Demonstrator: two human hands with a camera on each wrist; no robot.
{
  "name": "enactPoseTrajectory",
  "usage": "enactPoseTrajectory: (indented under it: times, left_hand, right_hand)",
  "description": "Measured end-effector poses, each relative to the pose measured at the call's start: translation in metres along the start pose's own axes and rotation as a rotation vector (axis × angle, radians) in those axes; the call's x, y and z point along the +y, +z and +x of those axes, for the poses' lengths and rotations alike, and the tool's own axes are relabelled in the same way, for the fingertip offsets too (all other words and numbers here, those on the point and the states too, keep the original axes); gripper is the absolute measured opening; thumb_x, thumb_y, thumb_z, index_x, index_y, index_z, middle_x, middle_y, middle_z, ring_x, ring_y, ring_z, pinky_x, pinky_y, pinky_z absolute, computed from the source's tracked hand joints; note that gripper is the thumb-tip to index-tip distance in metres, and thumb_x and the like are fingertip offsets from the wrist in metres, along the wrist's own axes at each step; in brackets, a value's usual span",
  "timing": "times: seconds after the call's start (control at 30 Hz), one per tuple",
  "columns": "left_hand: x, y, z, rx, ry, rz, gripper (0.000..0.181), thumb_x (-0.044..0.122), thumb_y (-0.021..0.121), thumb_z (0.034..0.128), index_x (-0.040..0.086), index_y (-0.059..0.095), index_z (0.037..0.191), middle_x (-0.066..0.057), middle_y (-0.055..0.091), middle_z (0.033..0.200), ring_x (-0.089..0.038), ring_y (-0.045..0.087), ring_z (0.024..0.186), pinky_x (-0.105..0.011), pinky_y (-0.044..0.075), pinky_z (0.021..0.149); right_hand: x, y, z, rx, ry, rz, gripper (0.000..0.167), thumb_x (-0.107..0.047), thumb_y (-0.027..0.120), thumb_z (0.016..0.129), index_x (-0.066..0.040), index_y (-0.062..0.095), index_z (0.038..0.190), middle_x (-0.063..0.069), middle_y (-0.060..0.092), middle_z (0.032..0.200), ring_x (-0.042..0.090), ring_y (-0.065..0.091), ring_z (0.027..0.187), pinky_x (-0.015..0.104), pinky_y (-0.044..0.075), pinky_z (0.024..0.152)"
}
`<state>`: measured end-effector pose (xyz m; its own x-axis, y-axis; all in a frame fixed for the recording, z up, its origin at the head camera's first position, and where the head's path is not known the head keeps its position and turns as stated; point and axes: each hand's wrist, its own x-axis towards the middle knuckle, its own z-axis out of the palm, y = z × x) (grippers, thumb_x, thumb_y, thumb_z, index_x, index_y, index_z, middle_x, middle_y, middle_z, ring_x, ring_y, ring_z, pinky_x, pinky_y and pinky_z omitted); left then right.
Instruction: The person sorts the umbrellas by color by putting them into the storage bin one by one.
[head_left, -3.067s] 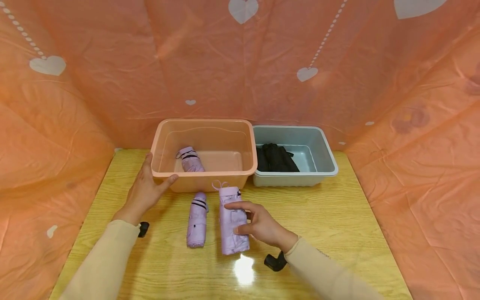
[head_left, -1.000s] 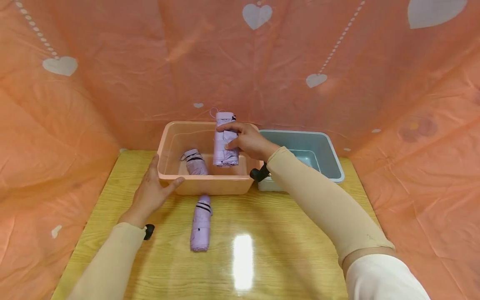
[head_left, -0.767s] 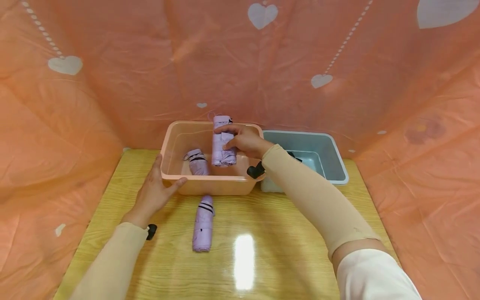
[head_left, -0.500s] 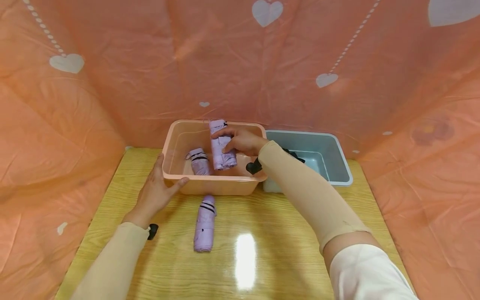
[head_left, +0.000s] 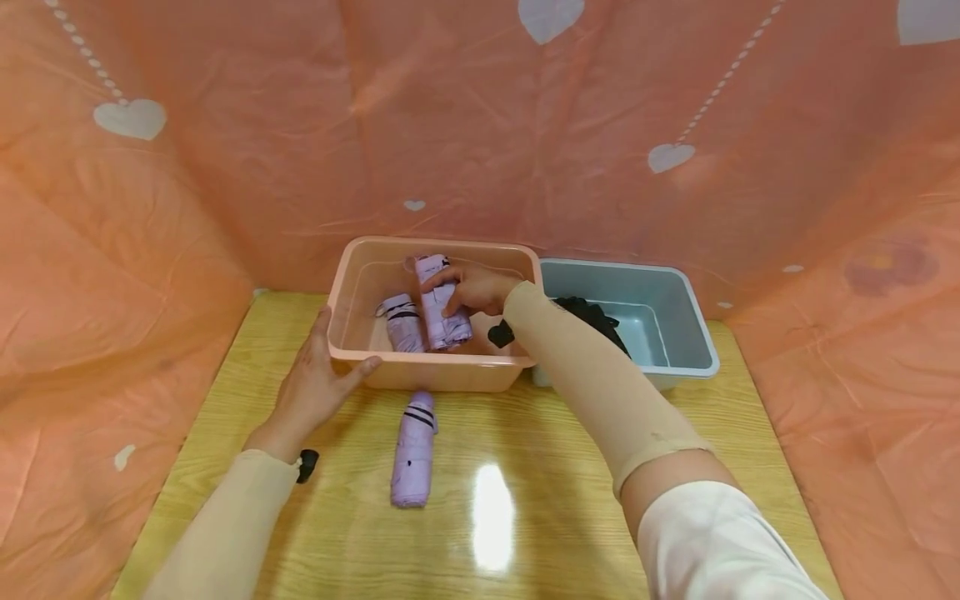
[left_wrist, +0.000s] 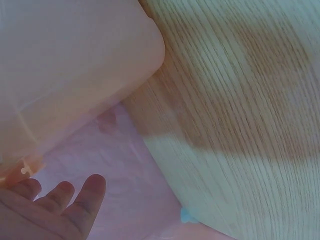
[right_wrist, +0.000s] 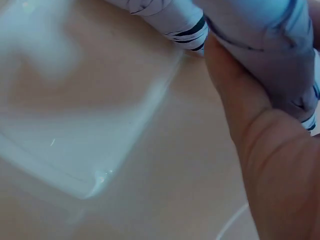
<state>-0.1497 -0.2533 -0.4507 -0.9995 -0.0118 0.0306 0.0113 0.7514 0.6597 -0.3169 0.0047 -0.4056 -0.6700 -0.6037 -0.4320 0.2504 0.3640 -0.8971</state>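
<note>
A peach plastic basin (head_left: 450, 377) stands at the back of the table. My right hand (head_left: 480, 289) reaches inside it, gripping a folded lilac umbrella (head_left: 448, 329) between thumb and fingers. The umbrella is tilted, low in the basin, beside a second folded lilac umbrella (head_left: 406, 328) with black stripes. In the right wrist view, my thumb lies along the held umbrella (right_wrist: 265, 35). My left hand (head_left: 313, 390) rests at the basin's front left corner, thumb on the front wall and fingers along the left side. A third lilac umbrella (head_left: 413, 458) lies on the table before the basin.
Right of the basin stands a grey-blue bin (head_left: 678, 321) holding black folded things (head_left: 592, 315), partly hidden by my right sleeve. Orange sheeting (head_left: 450, 125) with white hearts hangs behind and on both sides of the wooden table (head_left: 600, 517).
My right hand took the umbrella from the table, carried it over the basin, then lowered it inside beside the other one. My left hand has stayed at the basin's corner.
</note>
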Motion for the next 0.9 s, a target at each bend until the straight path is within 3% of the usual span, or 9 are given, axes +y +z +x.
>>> enactPoseTrajectory:
  times: [0.37, 0.73, 0.9]
  left_hand:
    - [0.007, -0.001, -0.009, 0.008, 0.003, 0.009, 0.114, 0.065, 0.065, 0.0871, 0.013, -0.006, 0.161, -0.024, 0.011, 0.163, -0.050, 0.025, 0.141, -0.069, 0.027, 0.105]
    - [0.008, -0.003, -0.014, 0.008, -0.004, 0.020, 0.114, 0.065, 0.065, 0.0869, 0.017, -0.007, 0.161, -0.023, 0.011, 0.163, -0.049, 0.024, 0.142, -0.068, 0.027, 0.106]
    - [0.009, -0.002, -0.017, 0.008, -0.007, 0.019, 0.114, 0.065, 0.065, 0.0868, 0.016, -0.007, 0.161, -0.022, 0.011, 0.163, -0.049, 0.025, 0.142, -0.068, 0.028, 0.105]
  right_hand:
    - [0.019, 0.002, 0.009, 0.014, 0.049, -0.012, 0.059, 0.025, 0.058, 0.081, 0.001, 0.060, 0.135, 0.016, 0.058, 0.108, 0.023, 0.061, 0.084, 0.032, 0.056, 0.066]
    - [0.031, 0.007, 0.019, 0.012, 0.081, -0.111, 0.058, 0.024, 0.059, 0.080, -0.003, 0.066, 0.130, 0.014, 0.056, 0.120, 0.022, 0.057, 0.084, 0.029, 0.051, 0.064]
    - [0.035, 0.008, 0.020, -0.019, 0.105, -0.108, 0.058, 0.024, 0.059, 0.080, -0.002, 0.065, 0.132, 0.013, 0.054, 0.124, 0.022, 0.057, 0.088, 0.030, 0.052, 0.066]
